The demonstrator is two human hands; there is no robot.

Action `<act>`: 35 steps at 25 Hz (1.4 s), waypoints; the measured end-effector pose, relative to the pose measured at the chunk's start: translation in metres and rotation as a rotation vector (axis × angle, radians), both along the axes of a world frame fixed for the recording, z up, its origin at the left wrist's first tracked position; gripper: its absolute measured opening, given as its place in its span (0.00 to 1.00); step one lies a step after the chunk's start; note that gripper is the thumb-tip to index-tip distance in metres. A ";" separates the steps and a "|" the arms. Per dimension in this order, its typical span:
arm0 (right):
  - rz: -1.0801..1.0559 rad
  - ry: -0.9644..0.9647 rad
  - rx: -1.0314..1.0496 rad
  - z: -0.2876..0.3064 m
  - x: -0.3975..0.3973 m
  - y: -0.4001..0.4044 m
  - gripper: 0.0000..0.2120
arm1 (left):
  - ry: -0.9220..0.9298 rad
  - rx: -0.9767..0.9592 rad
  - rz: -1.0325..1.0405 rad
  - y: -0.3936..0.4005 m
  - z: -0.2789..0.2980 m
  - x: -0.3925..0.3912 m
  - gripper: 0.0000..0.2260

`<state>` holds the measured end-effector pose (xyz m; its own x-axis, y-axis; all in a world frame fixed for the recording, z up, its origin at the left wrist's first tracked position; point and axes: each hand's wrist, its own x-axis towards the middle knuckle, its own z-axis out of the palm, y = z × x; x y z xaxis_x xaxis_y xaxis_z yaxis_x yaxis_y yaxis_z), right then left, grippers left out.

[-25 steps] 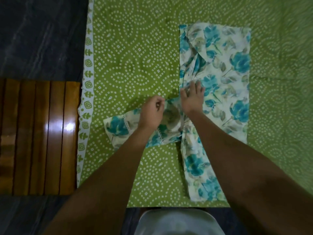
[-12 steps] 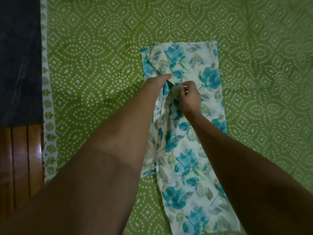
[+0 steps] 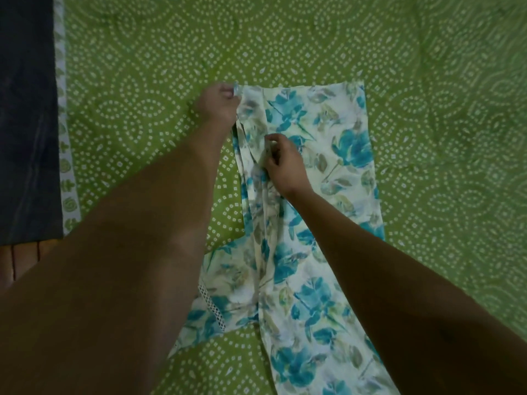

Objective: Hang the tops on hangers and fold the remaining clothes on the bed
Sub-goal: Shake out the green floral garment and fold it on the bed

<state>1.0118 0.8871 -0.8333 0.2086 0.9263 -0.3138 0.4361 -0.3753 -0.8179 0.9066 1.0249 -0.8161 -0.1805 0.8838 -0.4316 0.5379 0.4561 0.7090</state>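
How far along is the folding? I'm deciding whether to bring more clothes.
Done: the floral garment lies lengthwise-folded on the green bedsheet. In hand: left hand grips its top corner, right hand pinches the middle fold. Left: the lace-trimmed sleeve sticks out; no hangers visible.

Cream floral garment point(image 3: 328, 172) with teal blooms, folded lengthwise, flat near the bed's left edge; lace-trimmed sleeve point(image 3: 216, 297) sticking out left.

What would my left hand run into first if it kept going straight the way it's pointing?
Probably nothing but bare green bedsheet. The left hand holds the floral garment at its far left corner, and beyond it the way looks free.
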 end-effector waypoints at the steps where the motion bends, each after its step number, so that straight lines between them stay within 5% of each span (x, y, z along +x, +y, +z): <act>1: 0.014 0.020 0.019 0.000 -0.004 0.006 0.20 | 0.102 0.072 -0.009 0.000 0.001 -0.002 0.15; 3: 0.000 0.107 0.025 0.002 -0.012 0.015 0.23 | 0.273 0.131 0.001 -0.008 0.001 -0.002 0.16; 6: -0.028 0.221 -0.030 0.007 -0.018 0.015 0.28 | 0.344 -0.110 0.009 -0.033 -0.016 -0.002 0.28; 18: -0.200 0.396 -0.029 -0.003 -0.008 -0.005 0.24 | -0.144 -0.362 0.230 -0.024 -0.013 0.016 0.26; 21: -0.194 0.213 0.072 -0.002 0.000 -0.011 0.19 | -0.011 -0.346 0.123 -0.006 0.000 0.013 0.25; 27: -0.010 -0.390 0.218 -0.019 0.030 -0.068 0.18 | 0.248 0.031 0.075 -0.018 0.009 -0.006 0.17; 29: 0.204 -0.536 0.171 -0.027 0.030 -0.091 0.23 | 0.413 0.301 -0.113 -0.060 0.008 0.008 0.21; 32: 0.451 -0.749 0.038 -0.033 0.047 -0.114 0.30 | 0.563 0.387 -0.827 -0.153 -0.017 0.025 0.26; 35: 0.222 -0.870 -0.171 -0.037 0.096 -0.111 0.32 | 0.729 0.256 -1.179 -0.204 -0.042 0.012 0.32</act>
<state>1.1075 0.7758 -0.8707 0.2584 0.9287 -0.2661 0.9494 -0.2950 -0.1075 0.9181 0.8212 -0.8586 0.6001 0.7091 -0.3702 0.7852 -0.6105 0.1033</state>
